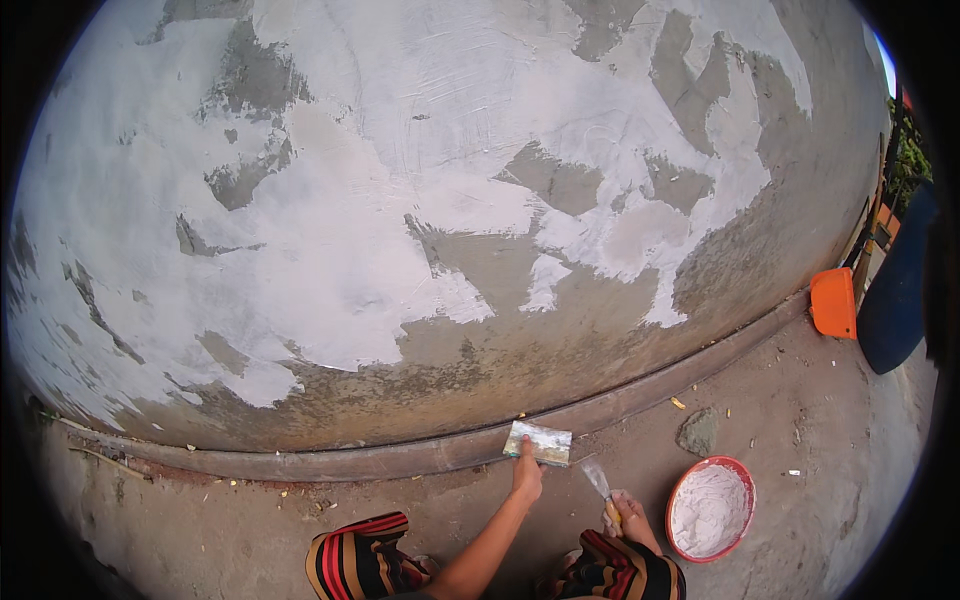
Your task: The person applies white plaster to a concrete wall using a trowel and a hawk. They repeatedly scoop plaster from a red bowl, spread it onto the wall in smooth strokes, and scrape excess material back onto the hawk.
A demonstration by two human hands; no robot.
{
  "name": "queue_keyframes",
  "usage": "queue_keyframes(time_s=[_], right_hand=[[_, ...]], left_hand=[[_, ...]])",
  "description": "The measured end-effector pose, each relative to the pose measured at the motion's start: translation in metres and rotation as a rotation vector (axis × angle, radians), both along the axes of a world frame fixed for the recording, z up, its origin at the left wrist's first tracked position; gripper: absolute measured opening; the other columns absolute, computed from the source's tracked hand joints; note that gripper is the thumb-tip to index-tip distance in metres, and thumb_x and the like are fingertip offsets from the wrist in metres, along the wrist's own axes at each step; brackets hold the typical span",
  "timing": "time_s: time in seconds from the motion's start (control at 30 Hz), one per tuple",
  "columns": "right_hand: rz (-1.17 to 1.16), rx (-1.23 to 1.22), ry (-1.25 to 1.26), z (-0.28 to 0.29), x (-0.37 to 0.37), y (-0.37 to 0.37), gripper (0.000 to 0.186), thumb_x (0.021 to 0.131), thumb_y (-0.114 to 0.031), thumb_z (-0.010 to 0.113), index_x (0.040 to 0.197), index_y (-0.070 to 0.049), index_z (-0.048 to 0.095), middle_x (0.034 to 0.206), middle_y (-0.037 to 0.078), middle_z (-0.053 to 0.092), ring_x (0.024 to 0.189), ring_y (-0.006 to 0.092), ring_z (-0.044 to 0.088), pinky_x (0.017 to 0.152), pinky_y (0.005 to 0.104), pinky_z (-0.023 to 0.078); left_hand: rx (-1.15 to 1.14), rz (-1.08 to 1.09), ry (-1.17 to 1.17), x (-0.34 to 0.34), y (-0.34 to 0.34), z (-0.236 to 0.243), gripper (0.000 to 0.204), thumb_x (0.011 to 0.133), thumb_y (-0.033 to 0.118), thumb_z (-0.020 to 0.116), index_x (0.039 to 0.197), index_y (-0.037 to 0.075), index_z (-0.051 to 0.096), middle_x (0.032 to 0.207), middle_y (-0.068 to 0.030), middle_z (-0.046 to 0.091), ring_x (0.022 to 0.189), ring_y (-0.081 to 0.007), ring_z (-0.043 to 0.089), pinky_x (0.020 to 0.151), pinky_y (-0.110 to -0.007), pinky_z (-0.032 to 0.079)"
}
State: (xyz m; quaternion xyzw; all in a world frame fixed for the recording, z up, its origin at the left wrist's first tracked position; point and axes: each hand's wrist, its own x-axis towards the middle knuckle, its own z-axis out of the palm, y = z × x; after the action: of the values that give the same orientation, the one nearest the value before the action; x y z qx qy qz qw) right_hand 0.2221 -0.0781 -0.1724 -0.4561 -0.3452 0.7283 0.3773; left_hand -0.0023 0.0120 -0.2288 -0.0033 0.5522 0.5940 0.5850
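Left hand (pixel 527 475): grip pressed on a wide putty blade (pixel 538 442), blade flat against the ledge (pixel 400 462) at the wall (pixel 400 200) foot; right hand (pixel 628 512): grip closed around a narrow putty knife (pixel 598 480), right of the wide blade. Red bowl (pixel 710 508) of white plaster: on the floor, right of the wide blade.

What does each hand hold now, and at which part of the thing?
The left hand holds a wide flat scraper at its lower edge. The right hand holds a narrow putty knife at its handle.

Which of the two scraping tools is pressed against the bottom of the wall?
The wide flat trowel under the left hand. The narrow putty knife in the right hand points up, clear of the wall.
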Motion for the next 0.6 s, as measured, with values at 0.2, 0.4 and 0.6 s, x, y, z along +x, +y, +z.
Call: queue_keyframes(time_s=[0.2,0.4,0.6], right_hand=[[-0.238,0.145,-0.213,0.019,0.022,-0.003,0.02,0.101,-0.026,0.052,0.103,-0.006,0.053,0.072,0.006,0.059,0.059,0.014,0.056,0.052,0.0266,0.046],[-0.233,0.257,-0.393,0.06,0.026,0.016,0.026,0.101,-0.024,0.051,0.118,-0.004,0.053,0.079,0.004,0.059,0.057,0.012,0.052,0.05,0.0254,0.042],[-0.205,0.327,-0.316,0.139,0.009,0.042,0.052,0.101,-0.019,0.046,0.146,-0.009,0.024,0.075,0.003,0.057,0.055,0.0102,0.048,0.048,0.0238,0.039]], left_hand=[[0.216,-0.346,-0.076,0.007,0.005,0.04,0.057,0.089,0.032,0.071,0.134,0.008,0.045,0.126,-0.0092,0.059,0.109,-0.0214,0.06,0.086,-0.037,0.05],[0.297,-0.445,0.266,0.054,-0.011,0.044,0.053,0.083,0.011,0.07,0.131,-0.001,0.05,0.115,-0.0134,0.064,0.103,-0.025,0.064,0.086,-0.036,0.051],[0.557,-0.725,0.419,0.044,0.003,0.104,0.05,0.09,0.013,0.055,0.139,0.005,0.048,0.121,-0.0104,0.062,0.103,-0.0218,0.062,0.091,-0.035,0.049]])
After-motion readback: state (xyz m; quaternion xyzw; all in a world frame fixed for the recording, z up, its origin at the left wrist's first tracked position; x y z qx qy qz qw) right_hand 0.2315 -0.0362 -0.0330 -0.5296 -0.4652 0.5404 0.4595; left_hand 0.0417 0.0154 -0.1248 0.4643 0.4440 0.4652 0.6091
